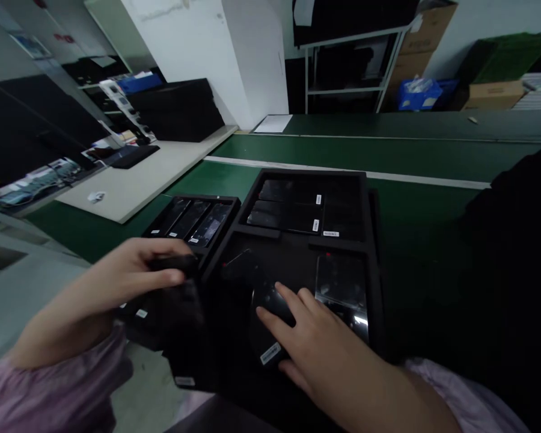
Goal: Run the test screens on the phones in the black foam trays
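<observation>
The left hand (pixel 139 270) has its grip clamped, thumb and fingers together, on a dark flat panel with a white label near its lower end (pixel 187 337); that panel hangs below the grip, blurred and largely lost in shadow. The right hand (pixel 315 337) lies with its fingers spread across a glossy black rectangular panel with a white barcode label (pixel 270 353). Whether that grip is clamped on the panel's edges or merely rests on its face, I cannot tell.

Around and beyond the right grip is a large black foam tray with raised walls (pixel 373 270). On the robe-sleeved person's right, just beside that grip, lies a shiny black panel with a red mark (pixel 342 279); farther ahead, more labelled panels (pixel 285 215) lie in the tray. Just beyond the left grip sits a smaller black tray (pixel 233 210) with three panels (pixel 192 219). Both trays rest on the green bench (pixel 419 240).

The step in hand seems to be handling single panels at the large tray, one per hand. The next move would call for square alignment and light, even fingertip pressure, keeping the hanging panel off the tray wall.
</observation>
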`<state>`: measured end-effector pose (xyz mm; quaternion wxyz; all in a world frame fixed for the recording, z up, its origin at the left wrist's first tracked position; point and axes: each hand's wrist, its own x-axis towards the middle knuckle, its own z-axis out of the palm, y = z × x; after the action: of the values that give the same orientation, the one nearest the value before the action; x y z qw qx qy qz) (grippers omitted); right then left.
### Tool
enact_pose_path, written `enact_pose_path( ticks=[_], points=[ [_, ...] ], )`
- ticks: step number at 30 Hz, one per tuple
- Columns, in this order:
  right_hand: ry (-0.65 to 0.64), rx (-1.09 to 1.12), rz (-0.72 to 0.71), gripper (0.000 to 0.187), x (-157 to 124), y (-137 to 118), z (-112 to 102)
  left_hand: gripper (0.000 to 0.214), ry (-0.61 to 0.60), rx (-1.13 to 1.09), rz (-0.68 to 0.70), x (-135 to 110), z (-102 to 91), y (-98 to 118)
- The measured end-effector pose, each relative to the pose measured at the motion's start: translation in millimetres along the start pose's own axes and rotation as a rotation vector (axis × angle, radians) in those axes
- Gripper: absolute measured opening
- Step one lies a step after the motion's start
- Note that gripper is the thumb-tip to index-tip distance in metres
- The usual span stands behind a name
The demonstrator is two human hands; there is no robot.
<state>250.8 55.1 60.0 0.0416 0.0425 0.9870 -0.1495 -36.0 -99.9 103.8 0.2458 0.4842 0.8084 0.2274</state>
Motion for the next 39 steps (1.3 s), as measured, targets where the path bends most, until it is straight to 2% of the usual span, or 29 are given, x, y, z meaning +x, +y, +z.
enact_pose_path(
  ticks=[3,5,8,13,17,20,24,27,33,36,38,39],
  points=[
    [-0.016,-0.061,0.028,0.068,-5,-8,9,0.039,-0.287,-0.050,-0.014,29,16.4,29],
    [0.013,-0.068,0.032,0.061,-9,-10,14,0.039,-0.452,-0.041,-0.038,40,22.0,38],
    [0.063,-0.046,0.035,0.056,-15,-9,19,0.051,-0.549,-0.006,-0.077,44,21.8,39],
    [0.110,0.022,0.062,0.054,-23,-4,15,0.053,-0.544,-0.013,-0.070,34,18.1,35],
    [0.160,0.098,0.122,0.050,-26,3,3,0.051,-0.515,-0.014,0.007,36,23.2,38],
    [0.248,0.063,0.137,0.046,-24,9,-1,0.049,-0.485,-0.004,0.074,50,22.1,41],
    [0.361,-0.126,0.170,0.042,-21,16,7,0.056,-0.384,0.040,0.083,76,9.3,40],
    [0.381,-0.152,0.176,0.039,-20,20,9,0.060,-0.440,0.068,0.040,90,6.0,36],
    [0.365,-0.136,0.203,0.039,-15,27,3,0.064,-0.518,-0.255,0.019,101,31.8,39],
    [0.401,-0.188,0.208,0.038,-13,28,6,0.063,-0.399,-0.201,0.117,109,35.2,41],
    [0.444,-0.255,0.192,0.040,-13,27,9,0.057,-0.328,-0.092,0.203,116,28.5,39],
    [0.461,-0.291,0.180,0.043,-13,26,11,0.054,-0.332,-0.039,0.232,120,23.9,38]
  ],
)
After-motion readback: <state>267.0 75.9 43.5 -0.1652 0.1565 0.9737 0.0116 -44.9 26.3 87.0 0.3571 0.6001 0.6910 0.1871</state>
